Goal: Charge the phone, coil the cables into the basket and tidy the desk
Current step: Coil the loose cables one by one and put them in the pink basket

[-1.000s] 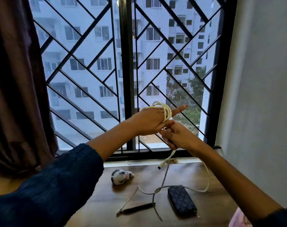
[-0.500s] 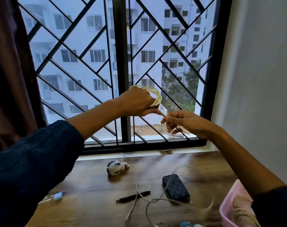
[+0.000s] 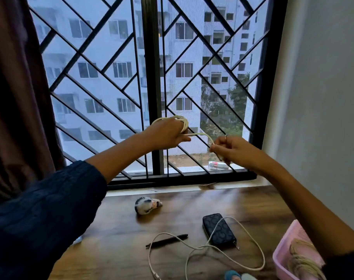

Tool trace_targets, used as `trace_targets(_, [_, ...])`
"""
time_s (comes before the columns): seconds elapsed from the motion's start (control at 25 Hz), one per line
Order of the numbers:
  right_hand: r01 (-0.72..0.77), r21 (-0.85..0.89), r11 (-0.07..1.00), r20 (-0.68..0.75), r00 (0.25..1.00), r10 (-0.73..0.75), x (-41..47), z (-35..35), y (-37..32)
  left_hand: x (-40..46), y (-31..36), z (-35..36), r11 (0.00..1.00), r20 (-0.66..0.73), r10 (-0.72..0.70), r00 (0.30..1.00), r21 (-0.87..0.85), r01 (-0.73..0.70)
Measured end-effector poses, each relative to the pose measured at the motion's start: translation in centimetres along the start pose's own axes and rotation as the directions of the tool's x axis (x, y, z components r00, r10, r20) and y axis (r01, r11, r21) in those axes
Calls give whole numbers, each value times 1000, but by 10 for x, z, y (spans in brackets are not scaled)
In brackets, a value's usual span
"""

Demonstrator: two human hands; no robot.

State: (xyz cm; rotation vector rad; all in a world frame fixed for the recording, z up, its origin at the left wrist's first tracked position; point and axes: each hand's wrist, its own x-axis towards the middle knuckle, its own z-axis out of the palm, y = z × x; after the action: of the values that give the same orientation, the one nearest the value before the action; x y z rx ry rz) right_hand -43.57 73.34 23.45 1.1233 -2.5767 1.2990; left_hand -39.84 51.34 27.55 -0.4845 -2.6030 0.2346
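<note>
A: Looking through the head camera, the only view here, the left hand (image 3: 168, 136) is raised in front of the window grille (image 3: 115, 83), fingers curled with the cream cable (image 3: 175, 121) looped round them in several turns. The right hand (image 3: 231, 149) pinches the short free tail of that cable, just right of the left hand.

B: So the winding looks nearly done?

A: I'd judge so; only a short span runs between the hands. To finish well, wrap the tail once across the loops and tuck the plug under, so the coil won't spring apart when it slides off the fingers.

B: And where does it go?

A: Into the pink basket (image 3: 283, 257) at the near right edge of the wooden desk (image 3: 119, 229); something pale and coiled, likely cable, already lies in it.

B: What remains?

A: A white cable (image 3: 259, 251) sprawls loose on the near desk, one strand crossing the dark phone (image 3: 217, 227). Whether it is plugged into the phone I cannot tell. A black pen (image 3: 167, 240) lies left of the phone, and a small striped toy (image 3: 145, 205) sits farther back.

B: Any risk?

A: Pulling the tail too tight could bunch the loops against the knuckles; keep them slack enough to slip off.
</note>
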Motion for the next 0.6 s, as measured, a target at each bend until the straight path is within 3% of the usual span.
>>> trace_targets(0.12, [127,-375,919,-105,978,-178,0,-3,-17,0,0,8,988,88,-95,992,126,83])
trace_targets(0.16, [150,-450,880,-144,961,-237,0,-4,-21,-1,3,9,994,158,-104,982,60,96])
trace_targets(0.24, [173,-583,794,-225,905,-362,2,-9,-24,-4,13,7,934,336,-16,942,-332,134])
trace_targets(0.32, [182,-649,738,-277,847,-453,5,-15,-20,-12,25,0,663,412,156,898,-717,214])
trace_targets(0.4, [219,-582,783,-302,836,-457,6,-19,-12,-21,34,-4,295,332,290,898,-923,246])
trace_targets(0.52, [218,-150,964,-391,883,-261,-1,-3,-10,-22,47,-3,-210,133,341,931,-954,213])
trace_targets(0.6, [185,268,946,-408,911,-62,-6,15,-11,-17,58,-2,-449,49,274,961,-877,172])
